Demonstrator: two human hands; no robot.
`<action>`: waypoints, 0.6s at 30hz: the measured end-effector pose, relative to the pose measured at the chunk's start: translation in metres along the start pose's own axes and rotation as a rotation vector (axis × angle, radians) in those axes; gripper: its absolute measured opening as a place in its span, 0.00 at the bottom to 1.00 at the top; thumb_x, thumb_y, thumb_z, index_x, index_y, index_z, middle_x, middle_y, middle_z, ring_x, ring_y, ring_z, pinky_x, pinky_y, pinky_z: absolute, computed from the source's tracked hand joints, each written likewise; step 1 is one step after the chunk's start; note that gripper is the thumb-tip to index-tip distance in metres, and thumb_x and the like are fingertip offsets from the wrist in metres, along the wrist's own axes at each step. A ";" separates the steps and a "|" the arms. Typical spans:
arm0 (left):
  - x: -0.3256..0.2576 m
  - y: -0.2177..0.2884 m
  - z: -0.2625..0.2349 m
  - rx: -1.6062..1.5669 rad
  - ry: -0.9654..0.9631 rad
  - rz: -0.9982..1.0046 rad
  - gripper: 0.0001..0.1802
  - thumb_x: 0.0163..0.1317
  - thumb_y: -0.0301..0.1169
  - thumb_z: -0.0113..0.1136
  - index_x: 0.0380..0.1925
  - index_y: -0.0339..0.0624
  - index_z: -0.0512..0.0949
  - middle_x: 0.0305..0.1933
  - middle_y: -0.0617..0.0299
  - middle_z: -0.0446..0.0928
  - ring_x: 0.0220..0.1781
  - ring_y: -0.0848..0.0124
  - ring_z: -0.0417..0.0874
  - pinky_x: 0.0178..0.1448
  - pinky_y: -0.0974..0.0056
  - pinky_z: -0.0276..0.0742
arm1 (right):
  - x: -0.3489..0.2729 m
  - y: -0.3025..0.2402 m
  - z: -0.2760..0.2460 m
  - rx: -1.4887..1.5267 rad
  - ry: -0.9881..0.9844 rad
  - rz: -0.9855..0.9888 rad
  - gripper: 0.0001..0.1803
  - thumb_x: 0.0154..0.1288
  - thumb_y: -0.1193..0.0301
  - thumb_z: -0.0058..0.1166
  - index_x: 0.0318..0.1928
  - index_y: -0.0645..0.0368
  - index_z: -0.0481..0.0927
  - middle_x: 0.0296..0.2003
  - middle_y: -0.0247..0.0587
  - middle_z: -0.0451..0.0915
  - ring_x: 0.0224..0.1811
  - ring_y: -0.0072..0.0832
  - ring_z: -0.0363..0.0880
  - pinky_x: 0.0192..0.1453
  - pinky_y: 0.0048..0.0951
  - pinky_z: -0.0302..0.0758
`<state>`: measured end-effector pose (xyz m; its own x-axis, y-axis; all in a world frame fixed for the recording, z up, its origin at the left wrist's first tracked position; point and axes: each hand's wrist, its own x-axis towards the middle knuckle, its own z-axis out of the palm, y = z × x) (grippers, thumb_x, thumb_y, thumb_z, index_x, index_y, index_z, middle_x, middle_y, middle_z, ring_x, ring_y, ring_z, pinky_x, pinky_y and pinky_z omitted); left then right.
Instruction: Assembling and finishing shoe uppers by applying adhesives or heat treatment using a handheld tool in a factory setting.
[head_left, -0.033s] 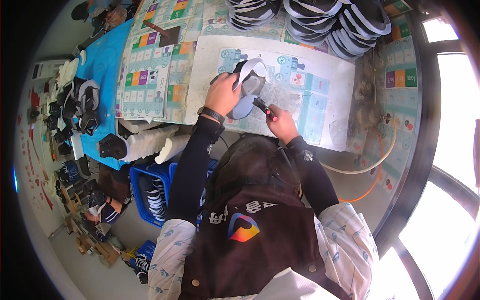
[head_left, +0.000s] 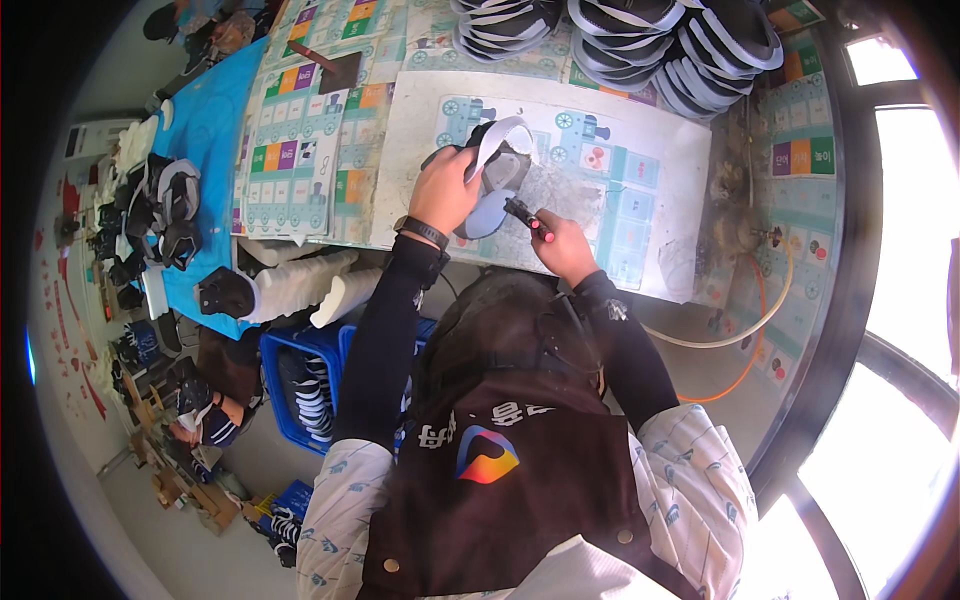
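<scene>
A black and grey shoe upper [head_left: 507,168] with a pale padded collar lies over the white board on the table. My left hand [head_left: 447,190] is closed on its left side. A blue-grey rounded part [head_left: 485,215] shows at the near end of the upper, below my left fingers. In my right hand [head_left: 566,250] is a small black tool [head_left: 518,208] with pinkish-red handle ends, perhaps pliers. Its dark tip meets or lies just over the right edge of the blue-grey part; I cannot tell whether it touches.
Stacks of black and grey shoe uppers [head_left: 620,45] stand at the table's far edge. A white board [head_left: 665,215] covers the work area. White shoe lasts [head_left: 300,285] lie at left, above blue crates [head_left: 285,400]. Hoses [head_left: 745,335] hang at right. Another person [head_left: 215,410] is at lower left.
</scene>
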<state>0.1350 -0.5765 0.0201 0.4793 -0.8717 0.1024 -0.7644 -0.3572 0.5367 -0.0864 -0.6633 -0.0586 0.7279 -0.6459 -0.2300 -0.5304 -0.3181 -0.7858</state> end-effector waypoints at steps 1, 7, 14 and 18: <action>-0.003 0.001 -0.001 0.000 -0.002 0.000 0.09 0.68 0.31 0.65 0.45 0.40 0.82 0.38 0.48 0.79 0.43 0.44 0.82 0.46 0.46 0.78 | 0.001 0.000 -0.002 -0.017 -0.054 -0.046 0.11 0.64 0.70 0.51 0.43 0.56 0.83 0.31 0.63 0.83 0.38 0.64 0.83 0.46 0.62 0.78; -0.013 0.002 -0.005 -0.005 0.042 0.005 0.11 0.67 0.30 0.65 0.48 0.40 0.82 0.40 0.48 0.81 0.43 0.44 0.82 0.46 0.47 0.78 | 0.005 -0.003 0.003 -0.067 -0.080 -0.018 0.11 0.64 0.70 0.51 0.43 0.58 0.84 0.32 0.63 0.84 0.39 0.64 0.83 0.49 0.61 0.78; -0.013 0.008 -0.001 -0.016 0.038 -0.019 0.12 0.68 0.32 0.66 0.49 0.41 0.83 0.39 0.49 0.80 0.42 0.45 0.83 0.45 0.47 0.79 | -0.001 0.003 0.007 -0.026 -0.205 -0.093 0.12 0.65 0.69 0.51 0.44 0.58 0.85 0.34 0.64 0.84 0.41 0.65 0.83 0.49 0.60 0.79; -0.008 0.013 0.004 -0.019 0.031 -0.013 0.15 0.68 0.36 0.67 0.51 0.43 0.84 0.38 0.49 0.80 0.42 0.45 0.83 0.46 0.47 0.80 | -0.001 0.006 0.005 -0.050 -0.042 0.055 0.13 0.65 0.69 0.51 0.46 0.57 0.85 0.36 0.65 0.84 0.43 0.64 0.83 0.50 0.60 0.79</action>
<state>0.1195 -0.5750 0.0230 0.5025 -0.8560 0.1214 -0.7498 -0.3615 0.5542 -0.0883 -0.6614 -0.0659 0.7141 -0.6339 -0.2970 -0.5905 -0.3176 -0.7419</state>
